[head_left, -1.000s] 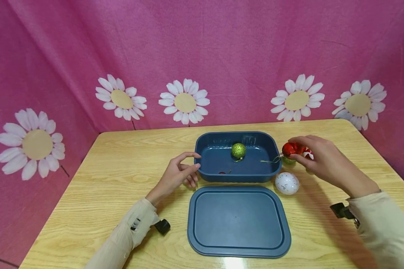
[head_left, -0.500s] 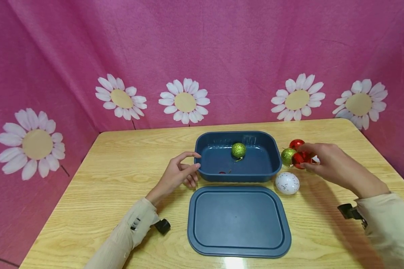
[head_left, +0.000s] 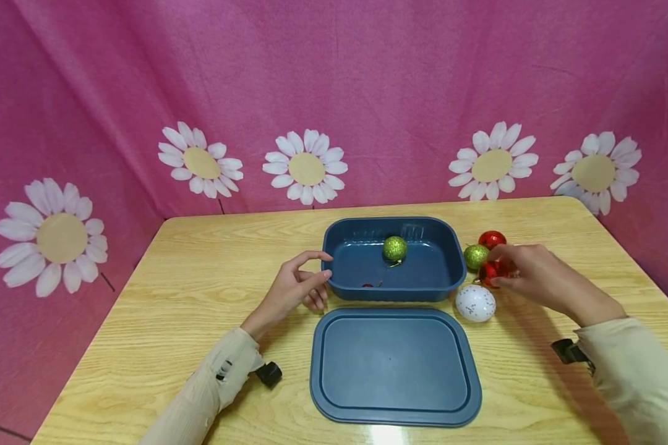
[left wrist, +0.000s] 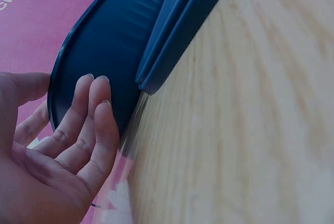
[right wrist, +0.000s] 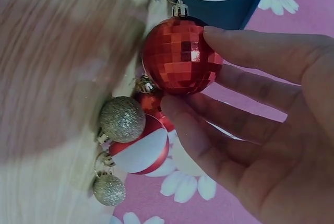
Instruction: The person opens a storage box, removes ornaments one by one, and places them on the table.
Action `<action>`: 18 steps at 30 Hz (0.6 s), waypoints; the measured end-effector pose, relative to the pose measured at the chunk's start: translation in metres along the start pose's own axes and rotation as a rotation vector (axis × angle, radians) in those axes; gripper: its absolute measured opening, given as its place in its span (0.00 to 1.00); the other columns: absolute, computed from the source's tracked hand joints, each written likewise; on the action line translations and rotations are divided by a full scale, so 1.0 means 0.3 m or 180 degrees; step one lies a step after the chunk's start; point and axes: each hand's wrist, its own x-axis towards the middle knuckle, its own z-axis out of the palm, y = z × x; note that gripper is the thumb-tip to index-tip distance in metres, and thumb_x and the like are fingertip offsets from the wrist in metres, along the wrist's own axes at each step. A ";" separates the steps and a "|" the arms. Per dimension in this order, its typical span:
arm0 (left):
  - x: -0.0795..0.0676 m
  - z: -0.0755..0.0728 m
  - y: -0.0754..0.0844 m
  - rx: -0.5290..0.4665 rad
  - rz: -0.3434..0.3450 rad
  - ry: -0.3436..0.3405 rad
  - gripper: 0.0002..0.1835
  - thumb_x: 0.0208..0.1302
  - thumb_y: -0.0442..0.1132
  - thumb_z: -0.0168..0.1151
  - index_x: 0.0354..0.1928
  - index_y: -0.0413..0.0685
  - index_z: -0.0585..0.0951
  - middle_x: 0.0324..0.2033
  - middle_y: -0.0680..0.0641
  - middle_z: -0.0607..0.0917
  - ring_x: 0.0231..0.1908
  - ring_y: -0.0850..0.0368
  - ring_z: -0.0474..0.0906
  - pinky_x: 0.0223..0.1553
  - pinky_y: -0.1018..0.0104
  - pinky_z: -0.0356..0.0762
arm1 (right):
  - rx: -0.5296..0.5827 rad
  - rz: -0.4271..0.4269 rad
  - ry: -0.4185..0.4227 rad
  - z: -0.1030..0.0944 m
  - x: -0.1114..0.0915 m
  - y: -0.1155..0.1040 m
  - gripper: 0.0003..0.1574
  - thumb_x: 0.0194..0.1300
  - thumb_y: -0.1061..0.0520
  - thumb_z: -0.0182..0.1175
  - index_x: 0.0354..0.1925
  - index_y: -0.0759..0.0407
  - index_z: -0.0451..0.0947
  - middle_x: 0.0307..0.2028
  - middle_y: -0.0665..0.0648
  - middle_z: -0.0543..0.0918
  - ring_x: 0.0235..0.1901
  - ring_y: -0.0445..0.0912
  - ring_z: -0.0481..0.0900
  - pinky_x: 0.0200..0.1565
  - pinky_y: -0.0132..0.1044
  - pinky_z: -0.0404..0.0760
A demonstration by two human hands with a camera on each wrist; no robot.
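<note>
My right hand [head_left: 540,278] pinches a faceted red Christmas bauble [right wrist: 180,54] between thumb and fingers, just right of the dark blue box [head_left: 392,295]. A green glitter bauble [head_left: 475,256], another red bauble [head_left: 492,238] and a white speckled ball [head_left: 475,303] sit close around it. Against the box's left rim, the thumb and index finger of my left hand [head_left: 292,287] touch lightly, the other fingers loosely bent beside the wall. Inside the box lies a green glitter bauble [head_left: 394,248]. A small red thing [head_left: 368,285] there is mostly hidden by the near wall.
A flat blue lid [head_left: 395,366] lies on the wooden table [head_left: 200,266] in front of the box. In the right wrist view, a red-and-white bauble [right wrist: 141,148] and glitter baubles [right wrist: 122,119] sit beyond my fingers. A pink flowered cloth [head_left: 334,74] hangs behind.
My right hand has moved from beside the box rim down toward the white ball, a red bauble in its fingers. The green bauble and another red one have come into fuller view. Left hand unmoved.
</note>
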 end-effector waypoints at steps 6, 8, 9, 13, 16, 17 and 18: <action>-0.002 0.003 0.000 -0.0009 0.0018 -0.0010 0.22 0.73 0.37 0.59 0.65 0.38 0.70 0.24 0.29 0.82 0.18 0.50 0.80 0.23 0.58 0.84 | -0.0051 -0.0057 0.0001 0.021 0.002 0.008 0.24 0.52 0.65 0.75 0.47 0.68 0.79 0.33 0.58 0.85 0.32 0.49 0.80 0.36 0.47 0.85; -0.003 0.003 0.000 -0.0031 0.0017 -0.0011 0.22 0.73 0.37 0.59 0.64 0.37 0.71 0.24 0.28 0.81 0.18 0.51 0.80 0.23 0.58 0.84 | -0.0076 -0.0063 -0.0004 0.026 0.003 0.009 0.24 0.52 0.65 0.75 0.47 0.68 0.79 0.33 0.57 0.84 0.32 0.49 0.80 0.36 0.46 0.84; -0.004 0.003 0.001 -0.0041 0.0016 -0.0013 0.22 0.73 0.37 0.59 0.65 0.38 0.71 0.24 0.28 0.81 0.18 0.51 0.80 0.23 0.59 0.84 | -0.0089 -0.0067 -0.0007 0.027 0.003 0.009 0.24 0.52 0.64 0.75 0.47 0.68 0.79 0.33 0.57 0.84 0.32 0.49 0.80 0.36 0.45 0.84; -0.002 0.003 0.000 -0.0056 0.0003 -0.0009 0.22 0.73 0.37 0.59 0.65 0.38 0.71 0.24 0.28 0.81 0.17 0.51 0.80 0.22 0.59 0.84 | -0.0116 -0.0062 -0.0026 0.027 0.005 0.006 0.25 0.52 0.64 0.75 0.48 0.68 0.79 0.32 0.56 0.84 0.32 0.48 0.79 0.35 0.43 0.83; -0.001 0.002 0.000 -0.0052 0.0000 -0.0006 0.22 0.73 0.37 0.59 0.64 0.38 0.71 0.23 0.29 0.82 0.17 0.50 0.80 0.22 0.59 0.84 | -0.0126 -0.0062 -0.0034 0.020 0.007 0.005 0.24 0.53 0.63 0.75 0.48 0.69 0.78 0.30 0.55 0.82 0.30 0.47 0.77 0.32 0.42 0.81; -0.001 0.001 0.001 -0.0049 0.0001 -0.0005 0.22 0.73 0.37 0.59 0.64 0.38 0.71 0.23 0.29 0.82 0.17 0.50 0.80 0.22 0.58 0.84 | -0.0123 -0.0054 -0.0037 0.018 0.007 0.004 0.24 0.54 0.63 0.74 0.48 0.69 0.78 0.30 0.54 0.81 0.29 0.48 0.76 0.32 0.41 0.80; -0.001 0.001 0.001 -0.0046 0.0003 -0.0004 0.22 0.73 0.37 0.58 0.64 0.38 0.71 0.22 0.30 0.82 0.17 0.50 0.80 0.22 0.58 0.84 | -0.0127 -0.0042 -0.0037 0.014 0.007 0.002 0.23 0.54 0.64 0.74 0.48 0.69 0.78 0.29 0.54 0.81 0.29 0.48 0.76 0.31 0.41 0.79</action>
